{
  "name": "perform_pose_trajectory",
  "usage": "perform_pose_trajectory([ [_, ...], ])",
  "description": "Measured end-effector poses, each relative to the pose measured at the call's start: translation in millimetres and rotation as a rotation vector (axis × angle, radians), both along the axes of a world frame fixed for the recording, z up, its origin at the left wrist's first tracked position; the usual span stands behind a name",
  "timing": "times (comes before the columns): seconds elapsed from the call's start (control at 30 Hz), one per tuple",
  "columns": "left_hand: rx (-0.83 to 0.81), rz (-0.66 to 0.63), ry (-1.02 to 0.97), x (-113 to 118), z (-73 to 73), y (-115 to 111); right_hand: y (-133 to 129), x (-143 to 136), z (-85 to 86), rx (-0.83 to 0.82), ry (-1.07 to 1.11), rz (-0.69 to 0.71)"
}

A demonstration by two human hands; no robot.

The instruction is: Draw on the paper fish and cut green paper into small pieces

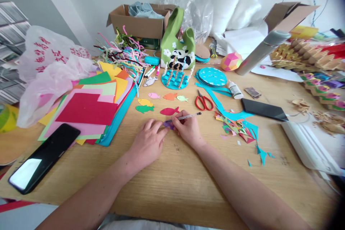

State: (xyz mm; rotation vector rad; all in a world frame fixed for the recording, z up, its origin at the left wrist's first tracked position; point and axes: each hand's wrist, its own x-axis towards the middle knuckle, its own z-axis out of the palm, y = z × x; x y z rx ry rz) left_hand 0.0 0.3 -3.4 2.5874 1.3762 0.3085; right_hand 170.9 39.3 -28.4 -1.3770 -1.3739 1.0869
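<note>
A pencil [192, 115] is gripped in my right hand [187, 129], its tip end down at a small purple paper piece [169, 124]. My left hand [149, 141] lies flat with fingers stretched out, its fingertips at the left edge of that purple piece, which both hands partly cover. Just beyond lie paper fish: a dark pink fish [169, 111], a green fish [145, 109], a yellow fish [145, 102], an orange fish [170, 96], a pink fish [154, 95] and a pale green fish [182, 98]. Red-handled scissors [204, 102] rest right of them.
Stacked coloured sheets [86, 109] and a black phone [45, 158] lie at the left. Paper scraps [242, 129], a glue bottle [235, 90] and a dark flat device [264, 109] are at the right. A grey thermos [262, 52] and a green panda bag [176, 43] stand behind.
</note>
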Motion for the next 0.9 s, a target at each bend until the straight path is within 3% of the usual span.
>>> perform_pose_trajectory([
  [0.9, -0.018, -0.007, -0.007, 0.0, 1.0, 0.5, -0.5, 1.2, -1.5, -0.008, -0.028, 0.009],
])
